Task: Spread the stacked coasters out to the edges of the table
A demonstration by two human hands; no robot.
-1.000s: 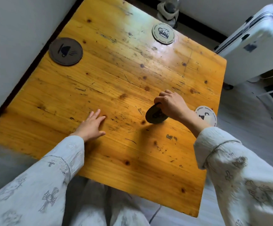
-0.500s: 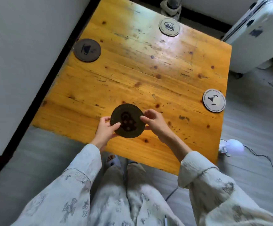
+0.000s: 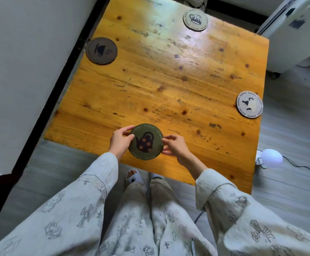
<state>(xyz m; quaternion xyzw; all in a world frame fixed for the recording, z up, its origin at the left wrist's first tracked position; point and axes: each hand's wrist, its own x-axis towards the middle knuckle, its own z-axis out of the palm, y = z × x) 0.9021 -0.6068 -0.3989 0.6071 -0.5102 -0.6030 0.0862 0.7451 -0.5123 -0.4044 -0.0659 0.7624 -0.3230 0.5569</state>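
Green coaster (image 3: 146, 141), round, dark teapot print, pinched by left hand (image 3: 120, 141) and right hand (image 3: 174, 146) over near edge of wooden table (image 3: 169, 85). Further out: white coaster (image 3: 249, 104) at right edge, brown coaster (image 3: 102, 50) at left, pale coaster (image 3: 195, 19) at far edge. Path unobstructed. Versus 0.5 s ago: grip unchanged, coaster nearer the edge.
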